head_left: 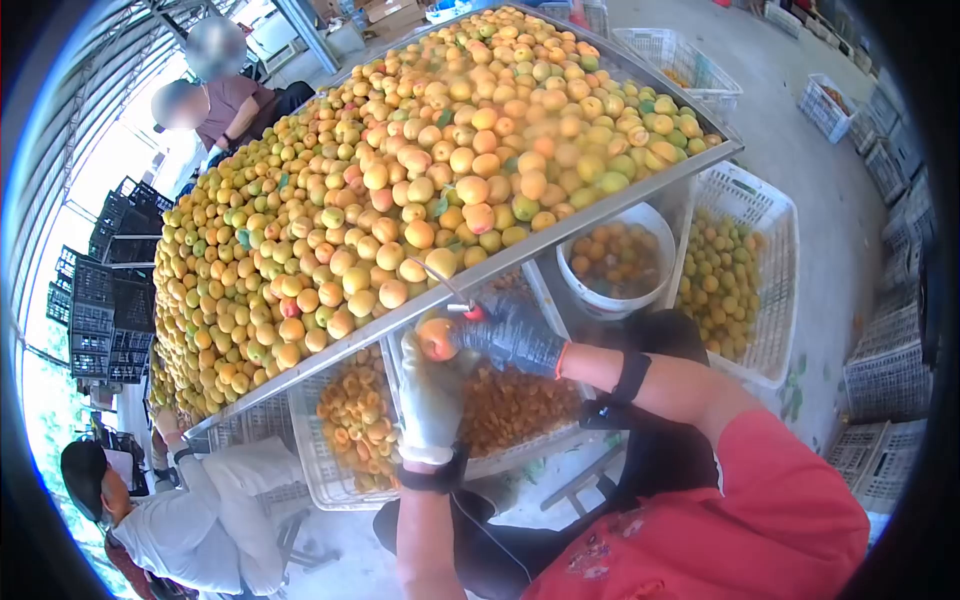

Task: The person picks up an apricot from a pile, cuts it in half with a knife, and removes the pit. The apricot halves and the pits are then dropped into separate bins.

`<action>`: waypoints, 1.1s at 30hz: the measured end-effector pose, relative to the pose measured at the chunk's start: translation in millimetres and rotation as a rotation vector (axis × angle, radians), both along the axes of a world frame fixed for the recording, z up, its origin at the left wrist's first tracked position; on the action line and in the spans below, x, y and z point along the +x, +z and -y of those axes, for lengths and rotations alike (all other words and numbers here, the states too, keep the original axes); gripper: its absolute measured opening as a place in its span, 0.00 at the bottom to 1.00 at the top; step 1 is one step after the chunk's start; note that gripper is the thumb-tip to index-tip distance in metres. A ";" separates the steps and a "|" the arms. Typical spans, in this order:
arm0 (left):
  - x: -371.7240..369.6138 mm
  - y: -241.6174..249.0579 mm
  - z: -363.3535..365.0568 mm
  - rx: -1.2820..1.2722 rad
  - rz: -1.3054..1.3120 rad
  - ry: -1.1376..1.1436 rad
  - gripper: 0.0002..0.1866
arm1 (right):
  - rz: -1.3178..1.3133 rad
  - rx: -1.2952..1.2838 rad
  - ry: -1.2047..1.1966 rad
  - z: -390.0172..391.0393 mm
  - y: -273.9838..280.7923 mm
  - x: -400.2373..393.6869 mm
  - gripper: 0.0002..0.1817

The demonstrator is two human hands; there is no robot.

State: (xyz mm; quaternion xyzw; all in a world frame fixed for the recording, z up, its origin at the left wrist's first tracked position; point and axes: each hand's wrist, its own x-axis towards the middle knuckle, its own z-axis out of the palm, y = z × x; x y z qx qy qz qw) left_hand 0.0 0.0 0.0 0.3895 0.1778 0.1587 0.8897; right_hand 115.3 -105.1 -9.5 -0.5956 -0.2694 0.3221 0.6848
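Observation:
My left hand, in a whitish glove, is closed around an apricot just below the sorting table's metal edge. My right hand, in a dark grey glove, grips a small knife with a red handle. Its thin blade points up and to the left, over the table rim; the gloved fingers lie close to the apricot. Beneath both hands, a white crate holds opened apricot halves on the left. Darker brownish-orange pieces lie to the right.
A metal table heaped with apricots slopes ahead. To the right stand a white bucket of fruit and a white crate of greenish apricots. One co-worker sits at left, another beyond the table. Stacked crates line the right.

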 end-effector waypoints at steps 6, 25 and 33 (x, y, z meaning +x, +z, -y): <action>-7.0 -9.6 -7.3 0.284 -0.007 0.132 0.21 | -0.157 -0.064 0.067 -8.3 13.3 -14.1 0.16; -49.6 -4.8 -45.0 0.014 0.032 0.328 0.32 | 0.013 0.053 0.215 -2.8 -1.8 -69.6 0.16; -63.9 -3.2 -41.6 0.232 -0.037 0.498 0.29 | -0.307 -0.005 0.185 -0.4 5.6 -113.0 0.14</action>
